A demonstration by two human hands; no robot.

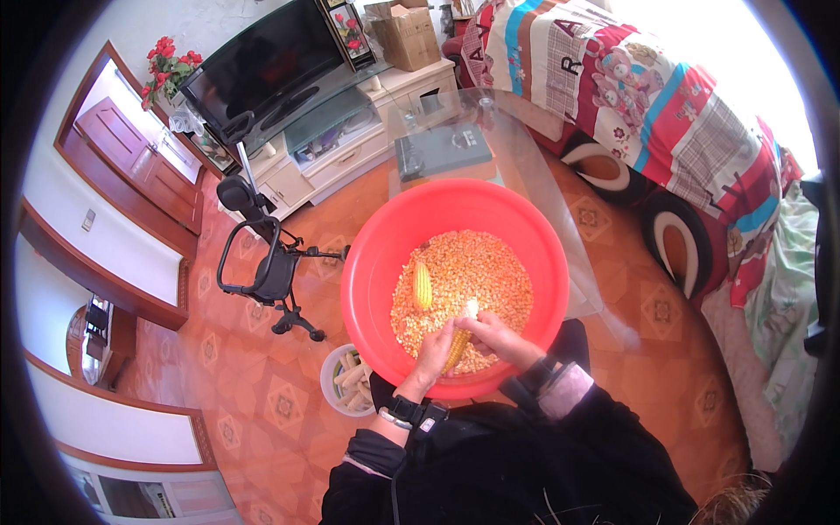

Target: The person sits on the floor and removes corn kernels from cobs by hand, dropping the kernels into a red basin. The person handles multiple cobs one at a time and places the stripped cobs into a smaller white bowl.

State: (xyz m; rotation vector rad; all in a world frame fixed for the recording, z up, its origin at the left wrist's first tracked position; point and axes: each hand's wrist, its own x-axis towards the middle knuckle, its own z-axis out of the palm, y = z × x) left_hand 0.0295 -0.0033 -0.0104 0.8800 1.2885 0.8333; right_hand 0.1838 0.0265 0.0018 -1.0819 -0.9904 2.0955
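A large red plastic basin [367,262] stands before me, its bottom covered with loose corn kernels [485,262]. One whole yellow corn cob [422,286] lies on the kernels, left of the middle. Over the near part of the basin my left hand [434,351] grips a second, partly shelled corn cob [457,349], whose far end looks pale and bare. My right hand [497,336] is closed on the same cob from the right, with its fingers near the pale end. The fingers hide part of this cob.
A pale bucket [328,387] with several bare cobs [354,377] stands on the floor left of the basin. Beyond the basin is a glass table [538,177] with a dark flat box [443,152]. A small wheeled black seat [272,275] stands left; a covered sofa [663,125] is at right.
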